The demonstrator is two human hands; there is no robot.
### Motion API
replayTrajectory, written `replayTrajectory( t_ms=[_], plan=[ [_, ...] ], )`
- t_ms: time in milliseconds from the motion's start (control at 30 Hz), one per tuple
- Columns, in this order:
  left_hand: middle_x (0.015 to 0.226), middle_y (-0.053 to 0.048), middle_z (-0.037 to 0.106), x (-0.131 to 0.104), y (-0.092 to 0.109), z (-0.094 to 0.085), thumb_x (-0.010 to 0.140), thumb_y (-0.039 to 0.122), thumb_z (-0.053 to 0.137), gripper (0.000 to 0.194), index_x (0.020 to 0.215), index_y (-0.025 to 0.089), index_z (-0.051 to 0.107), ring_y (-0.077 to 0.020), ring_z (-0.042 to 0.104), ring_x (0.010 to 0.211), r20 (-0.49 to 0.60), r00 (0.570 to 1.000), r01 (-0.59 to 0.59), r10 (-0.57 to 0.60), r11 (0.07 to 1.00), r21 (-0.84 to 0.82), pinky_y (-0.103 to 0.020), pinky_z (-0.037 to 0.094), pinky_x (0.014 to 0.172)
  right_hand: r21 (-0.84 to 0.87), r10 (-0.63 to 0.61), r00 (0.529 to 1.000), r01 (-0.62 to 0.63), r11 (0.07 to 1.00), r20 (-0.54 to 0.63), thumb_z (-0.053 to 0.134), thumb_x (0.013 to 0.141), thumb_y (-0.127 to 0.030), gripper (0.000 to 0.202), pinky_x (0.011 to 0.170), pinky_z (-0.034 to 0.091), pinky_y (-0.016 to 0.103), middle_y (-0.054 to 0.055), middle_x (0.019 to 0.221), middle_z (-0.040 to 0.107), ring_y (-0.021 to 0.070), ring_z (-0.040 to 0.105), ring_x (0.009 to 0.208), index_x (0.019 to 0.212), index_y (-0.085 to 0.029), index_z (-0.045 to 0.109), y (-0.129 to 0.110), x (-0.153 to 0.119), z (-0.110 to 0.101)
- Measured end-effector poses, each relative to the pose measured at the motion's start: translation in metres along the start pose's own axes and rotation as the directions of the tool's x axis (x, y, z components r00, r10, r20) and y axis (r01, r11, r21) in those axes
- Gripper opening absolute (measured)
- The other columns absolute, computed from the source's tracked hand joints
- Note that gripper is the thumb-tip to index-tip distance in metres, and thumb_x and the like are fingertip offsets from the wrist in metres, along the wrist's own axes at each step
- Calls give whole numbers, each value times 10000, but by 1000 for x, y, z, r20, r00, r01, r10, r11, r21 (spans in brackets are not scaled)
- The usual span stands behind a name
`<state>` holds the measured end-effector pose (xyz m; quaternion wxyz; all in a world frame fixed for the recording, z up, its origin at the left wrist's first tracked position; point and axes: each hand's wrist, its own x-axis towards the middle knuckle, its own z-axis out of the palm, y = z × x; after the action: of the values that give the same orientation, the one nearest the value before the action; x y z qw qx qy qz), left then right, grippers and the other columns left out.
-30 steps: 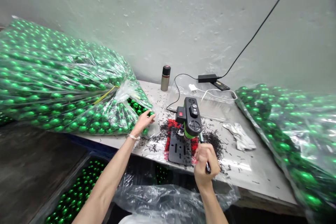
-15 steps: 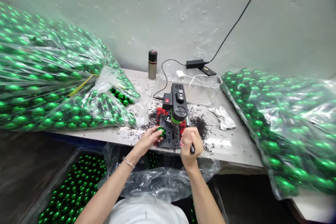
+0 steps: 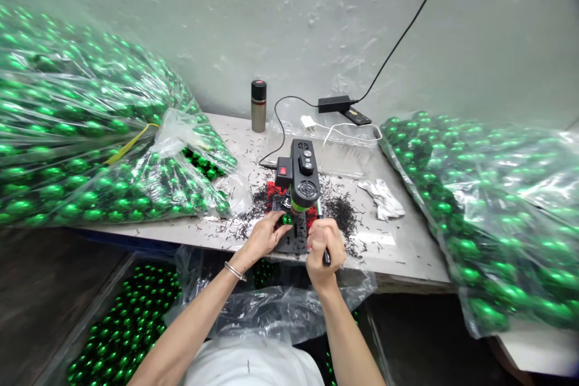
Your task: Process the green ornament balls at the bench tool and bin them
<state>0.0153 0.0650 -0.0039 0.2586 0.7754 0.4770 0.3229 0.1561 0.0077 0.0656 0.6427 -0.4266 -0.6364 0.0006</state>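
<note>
Centrally, just below middle of frame: one green ball (image 3: pixel 286 218), pinched between thumb and fingers of left hand (image 3: pixel 266 234), at the head of a black machine (image 3: pixel 304 172) and over its dark base plate (image 3: pixel 284 243); contact with the head, impossible to tell. To the right of it: right hand (image 3: pixel 326 247), closed in a fist round a black handle (image 3: pixel 326 258). Progress, as judged: mid-cycle, ball at the machine and not released; further green balls (image 3: pixel 126 313) at lower left, more in left bag (image 3: pixel 90 151) and right bag (image 3: pixel 474 211); finished or waiting, not distinguishable. Edges: tabletop (image 3: pixel 411 259) front edge running close below plate and hands. Room: narrow gap between left hand and left bag; wider stretch toward right bag, with black bits (image 3: pixel 341 217) and white glove (image 3: pixel 384 199); above machine, thin cable (image 3: pixel 283 126) and clear plastic tray (image 3: pixel 348 160).
</note>
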Motion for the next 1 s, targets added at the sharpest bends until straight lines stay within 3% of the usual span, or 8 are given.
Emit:
replayTrajectory(
  t_ms=[167,300,567,767,1000],
  plan=[
    [1182,-135,692,-6,-2,3,943,315,589,320,1227,168,610,-260,681,1054,-21,996,-88,87,995,-44,-379,555,893,6,-15,1000,15,1000,-12,413,945,-94,304,565,392,264,-11,691,492,109,494,620,664,-210,422,1,-1,1],
    [1185,-145,690,-10,-2,9,953,319,579,324,1237,162,595,-265,683,1053,-32,991,-130,130,991,-13,-391,557,895,9,-8,1000,8,1000,-10,424,937,-87,291,565,391,260,-11,702,500,109,496,627,672,-205,442,2,-3,0],
    [1164,-153,701,-8,-4,15,937,376,605,340,1194,155,635,-291,657,1081,-70,990,-117,125,986,117,-464,514,952,19,-3,1000,3,1000,-16,433,923,-88,282,568,384,272,-11,693,495,116,490,626,667,-204,453,3,-4,0],
    [1158,-120,706,-9,-7,18,934,386,612,314,1184,197,647,-268,643,1080,-94,988,-110,120,989,100,-466,467,993,6,-50,999,50,999,-6,428,922,-109,268,569,396,283,-14,676,490,120,481,600,675,-211,445,14,-16,1],
    [1135,-139,704,-10,-6,19,933,403,611,342,1175,166,653,-273,638,1043,-111,985,-124,135,987,103,-449,473,948,-66,-127,992,125,990,-23,353,976,-213,293,780,502,391,-16,698,526,125,519,605,695,-224,438,39,-40,6]
  ],
)
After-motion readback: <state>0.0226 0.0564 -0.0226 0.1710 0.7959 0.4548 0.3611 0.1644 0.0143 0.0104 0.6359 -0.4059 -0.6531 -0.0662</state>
